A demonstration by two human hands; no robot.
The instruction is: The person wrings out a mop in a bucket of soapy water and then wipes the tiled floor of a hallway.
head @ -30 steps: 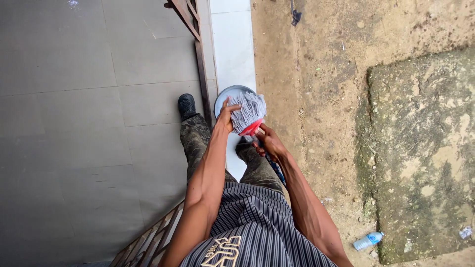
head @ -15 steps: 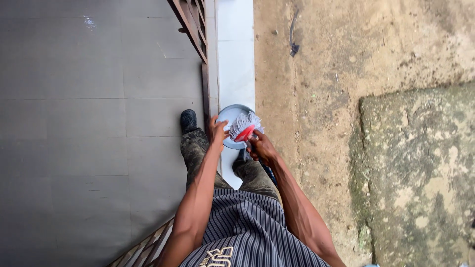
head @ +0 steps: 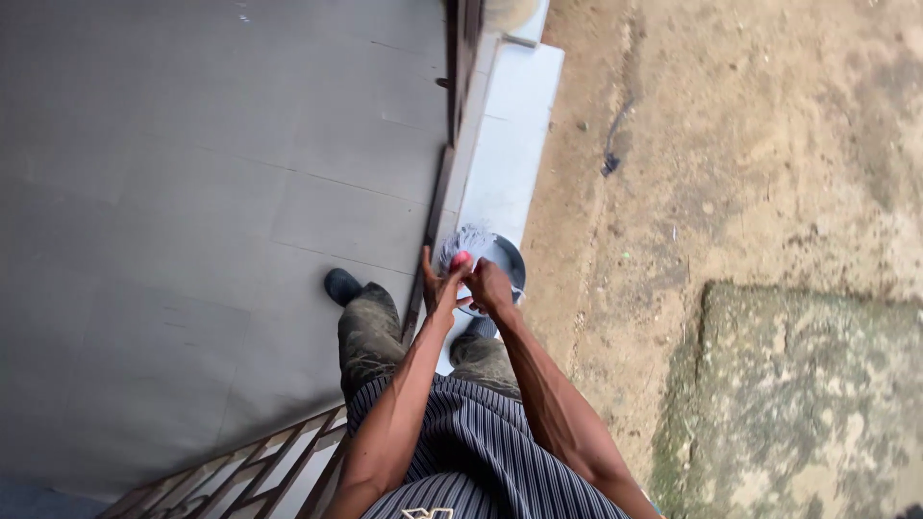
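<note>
A mop head of grey-white strands with a red collar hangs over a round grey bucket on the white ledge. My right hand grips the mop just below the red collar. My left hand presses against the collar and strands from the left side, fingers partly spread. Most of the bucket's inside is hidden by the mop and my hands.
A brown metal railing runs along the white tiled ledge, dividing grey floor tiles on the left from bare sandy ground on the right. A mossy concrete slab lies at lower right. My black shoe stands on the tiles.
The mop head has dropped lower over the bucket and looks more bunched. Both hands stay on it. The view has tilted and shifted, and the plastic bottle has left the frame.
</note>
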